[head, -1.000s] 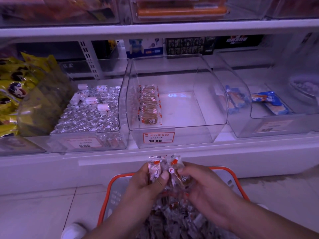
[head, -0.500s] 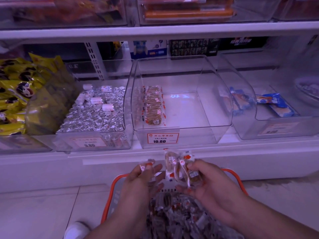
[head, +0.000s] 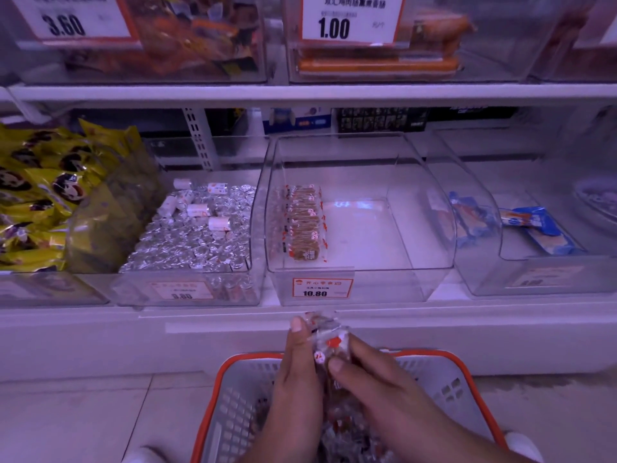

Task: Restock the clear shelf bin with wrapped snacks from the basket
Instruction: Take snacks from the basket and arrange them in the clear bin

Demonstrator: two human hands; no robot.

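— Where are the hands?
— Low in the centre of the frame, above the orange-rimmed basket. The left hand reaches up from the bottom with its thumb pointing toward the shelf; the right hand comes in from the lower right, forearm slanting across the basket's corner.

— And the surroundings?
— A white shop shelf over a pale tiled floor. Mid-frame sits the clear shelf bin, with a price tag reading 10.80 on its front. One row of wrapped snacks stands along its left wall; the remaining floor of the bin is bare. To its left is a bin of silver foil pieces, and yellow packets fill the far left. A bin with blue packets is on the right. Orange sausages lie in the upper-shelf bin.

— The grip?
— Both hands close together on one small bunch of snacks, thumbs pressed on the wrappers, held just below the shelf edge. More wrapped pieces lie heaped in the basket beneath.
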